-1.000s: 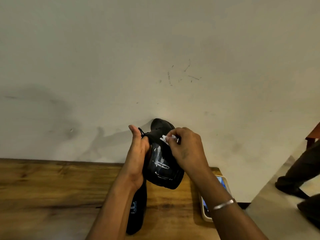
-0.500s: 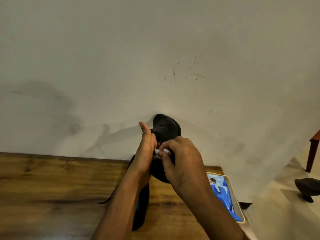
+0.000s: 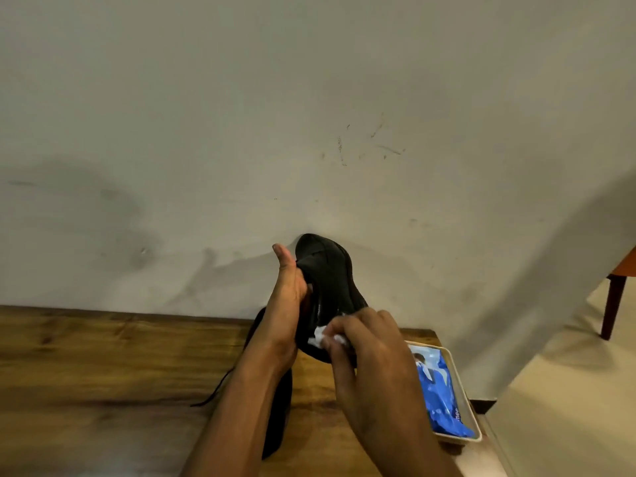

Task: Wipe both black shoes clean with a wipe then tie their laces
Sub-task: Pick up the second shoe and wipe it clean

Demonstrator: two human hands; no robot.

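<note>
2nd shoe [image 3: 280, 414] mostly behind L forearm [image 3: 247, 401], wipe [image 3: 320, 333] half under R fingers [image 3: 344, 330]

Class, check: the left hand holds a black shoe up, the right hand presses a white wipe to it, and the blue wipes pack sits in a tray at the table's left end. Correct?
No: the head view shows the blue wipes pack in its tray at the right end of the table, not left. The left hand, right hand, black shoe and white wipe are as noted.

The raised shoe [image 3: 327, 277] hangs over the second shoe [image 3: 280, 418] on the tabletop [image 3: 103, 373]. Right of them sits a tray [image 3: 455, 438] (pack [image 3: 440, 397] inside).
</note>
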